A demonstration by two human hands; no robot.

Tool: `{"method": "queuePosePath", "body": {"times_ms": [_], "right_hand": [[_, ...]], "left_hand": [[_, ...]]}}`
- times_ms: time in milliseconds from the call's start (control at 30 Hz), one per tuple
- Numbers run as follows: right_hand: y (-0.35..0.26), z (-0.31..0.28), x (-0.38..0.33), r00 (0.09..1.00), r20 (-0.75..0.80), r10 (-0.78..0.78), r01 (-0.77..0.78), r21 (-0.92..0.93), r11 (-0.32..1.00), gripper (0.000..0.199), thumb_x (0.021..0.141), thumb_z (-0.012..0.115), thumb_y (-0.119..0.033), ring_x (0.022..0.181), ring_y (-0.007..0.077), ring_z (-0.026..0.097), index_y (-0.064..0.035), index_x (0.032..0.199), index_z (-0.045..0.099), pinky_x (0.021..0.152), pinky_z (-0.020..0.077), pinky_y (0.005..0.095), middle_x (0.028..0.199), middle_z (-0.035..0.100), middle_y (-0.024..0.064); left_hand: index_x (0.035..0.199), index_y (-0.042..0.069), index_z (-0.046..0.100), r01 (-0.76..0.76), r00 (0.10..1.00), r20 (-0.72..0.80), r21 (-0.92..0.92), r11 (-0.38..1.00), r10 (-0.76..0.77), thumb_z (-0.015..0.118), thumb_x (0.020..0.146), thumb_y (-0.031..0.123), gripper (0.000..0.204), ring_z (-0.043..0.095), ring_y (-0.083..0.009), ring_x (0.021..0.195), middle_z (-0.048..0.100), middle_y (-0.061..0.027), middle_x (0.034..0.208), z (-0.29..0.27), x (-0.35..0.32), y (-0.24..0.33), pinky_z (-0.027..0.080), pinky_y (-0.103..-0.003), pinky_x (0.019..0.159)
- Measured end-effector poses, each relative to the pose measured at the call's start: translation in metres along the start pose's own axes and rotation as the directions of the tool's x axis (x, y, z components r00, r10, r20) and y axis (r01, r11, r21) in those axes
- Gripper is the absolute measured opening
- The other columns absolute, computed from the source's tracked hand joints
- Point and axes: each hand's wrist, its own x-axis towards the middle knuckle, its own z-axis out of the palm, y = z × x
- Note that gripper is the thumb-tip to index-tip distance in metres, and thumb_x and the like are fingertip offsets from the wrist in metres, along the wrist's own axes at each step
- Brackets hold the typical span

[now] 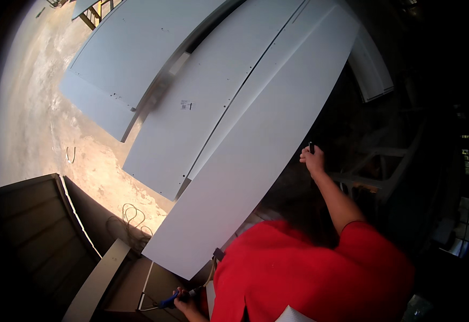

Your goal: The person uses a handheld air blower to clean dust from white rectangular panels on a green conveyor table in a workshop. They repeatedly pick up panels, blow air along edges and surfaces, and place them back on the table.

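One blue tool (pixel 167 303) juts leftward from the left hand's grip (pixel 182 302).

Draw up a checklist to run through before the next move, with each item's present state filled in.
1. Left hand has hold of the blue tool: ok, fingers are around it.
2. Right hand has hold of the small dark object: ok, its tip sticks up above the fingers.
3. Right hand apart from the edge of the long pale panel: cannot tell; they look very close.
4. Cord neatly coiled: not ok, it lies in loose loops on the floor.
5. Area beyond the right hand well lit: not ok, much of it is in deep shadow.
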Motion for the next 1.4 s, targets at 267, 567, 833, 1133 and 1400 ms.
{"method": "queuePosePath", "body": {"times_ms": [267, 567, 833, 1133, 1400], "right_hand": [[-0.096, 0.071, 0.059, 0.833, 0.359, -0.421, 0.554, -0.546, 0.629, 0.058, 0.085, 0.068, -0.021, 0.093, 0.0377, 0.065, -0.0133, 0.138, 0.046, 0.082, 0.0524, 0.0422, 0.103, 0.067, 0.0189], [-0.134, 0.133, 0.089, 0.822, 0.562, -0.088, 0.558, -0.767, 0.315, 0.077, 0.089, 0.062, -0.030, 0.082, 0.0400, 0.065, -0.0209, 0.152, 0.019, 0.078, 0.0517, 0.0467, 0.090, 0.067, 0.0197], [-0.141, 0.135, 0.088, 0.693, 0.714, -0.099, 0.707, -0.647, 0.285, 0.083, 0.080, 0.065, -0.015, 0.077, 0.0345, 0.064, -0.0223, 0.152, 0.025, 0.069, 0.0520, 0.0420, 0.087, 0.065, 0.0126], [-0.092, 0.117, 0.033, 0.587, 0.748, -0.309, 0.785, -0.432, 0.444, 0.077, 0.067, 0.063, -0.001, 0.074, 0.0292, 0.061, -0.0139, 0.141, 0.047, 0.064, 0.0512, 0.0382, 0.083, 0.061, 0.0072], [-0.015, 0.033, 0.000, 0.971, 0.045, -0.236, 0.233, -0.419, 0.877, 0.021, 0.086, 0.065, -0.005, 0.067, 0.0100, 0.050, -0.0034, 0.104, 0.055, 0.064, 0.0441, 0.0266, 0.078, 0.054, 0.0004]], "left_hand": [[0.106, 0.003, 0.051, 0.253, 0.960, -0.123, -0.004, 0.967, -0.251, 0.047, 0.087, 0.018, 0.024, 0.046, -0.0193, 0.073, 0.047, -0.0102, 0.085, -0.083, 0.011, 0.020, 0.049, -0.042, 0.063], [0.118, 0.003, 0.051, -0.108, 0.992, -0.004, 0.479, 0.871, 0.125, 0.051, 0.088, 0.016, 0.032, 0.058, -0.0208, 0.080, 0.059, -0.0090, 0.096, 0.110, -0.051, -0.001, 0.050, -0.030, 0.067], [0.135, 0.002, 0.043, -0.196, 0.977, 0.055, 0.599, 0.776, 0.204, 0.045, 0.098, 0.021, 0.041, 0.055, -0.0208, 0.103, 0.053, -0.0096, 0.122, 0.102, -0.001, -0.019, 0.046, -0.037, 0.089], [0.147, 0.007, 0.033, -0.227, 0.961, 0.267, 0.633, 0.740, 0.067, 0.055, 0.089, 0.023, 0.064, 0.046, -0.0272, 0.126, 0.045, -0.0122, 0.139, 0.086, 0.019, -0.012, 0.038, -0.043, 0.104], [0.150, 0.008, 0.028, -0.181, 0.953, 0.302, 0.478, 0.860, 0.032, 0.057, 0.086, 0.024, 0.072, 0.040, -0.0314, 0.132, 0.036, -0.0155, 0.147, 0.080, 0.032, -0.021, 0.034, -0.046, 0.108]]}}
